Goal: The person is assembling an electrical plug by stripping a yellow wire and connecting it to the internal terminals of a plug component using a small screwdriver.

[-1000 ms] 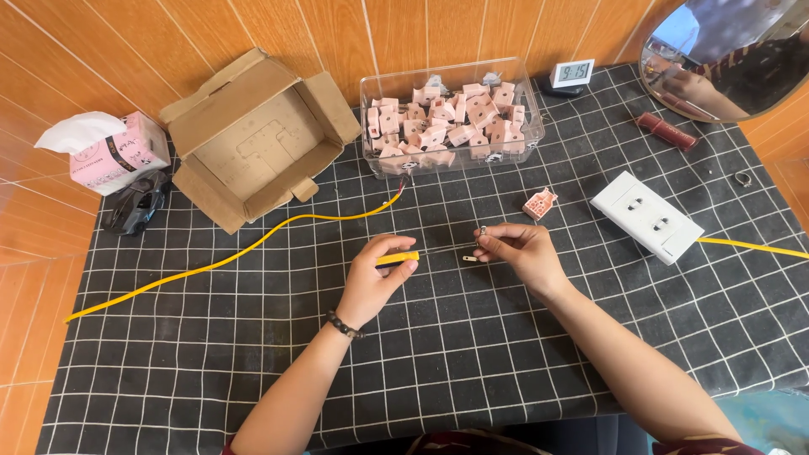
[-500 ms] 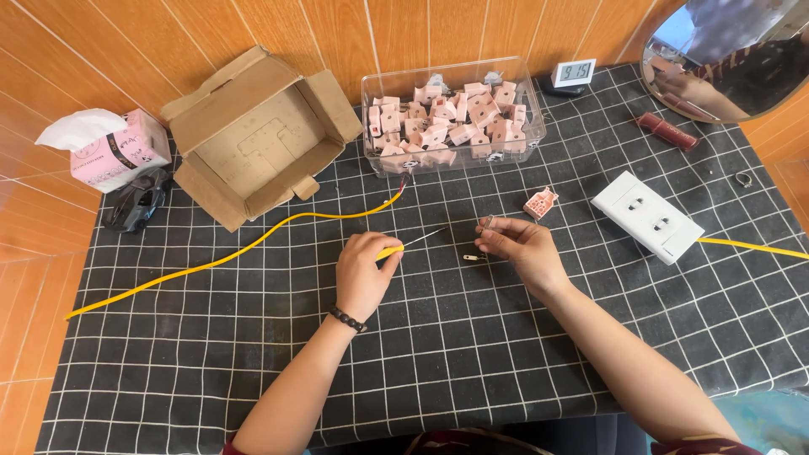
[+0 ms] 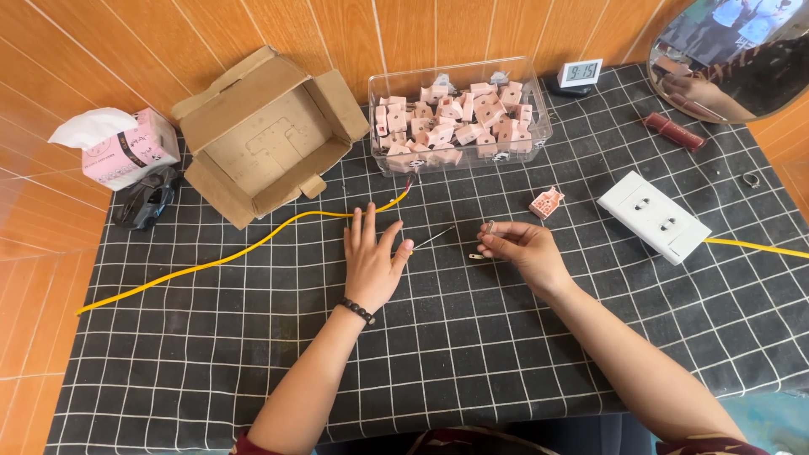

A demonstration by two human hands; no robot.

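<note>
My left hand (image 3: 373, 258) lies flat on the black checked cloth (image 3: 472, 354) with its fingers spread. A thin metal screwdriver shaft (image 3: 435, 238) pokes out from under its thumb side; the handle is hidden beneath the hand. My right hand (image 3: 524, 249) pinches a small metal piece (image 3: 490, 227) between its fingertips. Another small metal piece (image 3: 477, 256) lies on the cloth just below those fingers. A small pink plastic part (image 3: 546, 203) sits just beyond my right hand. A yellow cable (image 3: 253, 248) runs from the far left and ends just past my left hand's fingertips.
A clear box of several pink parts (image 3: 459, 118) stands at the back, with an open cardboard box (image 3: 261, 139) to its left. A white double socket (image 3: 653, 216) with its own yellow cable lies at the right. A tissue pack (image 3: 126, 150), toy car (image 3: 147, 199), clock (image 3: 580, 73) and mirror (image 3: 733, 50) line the edges.
My left hand has let go of the yellow-handled screwdriver and now lies flat and open over it. My right hand stays in place with the small metal piece.
</note>
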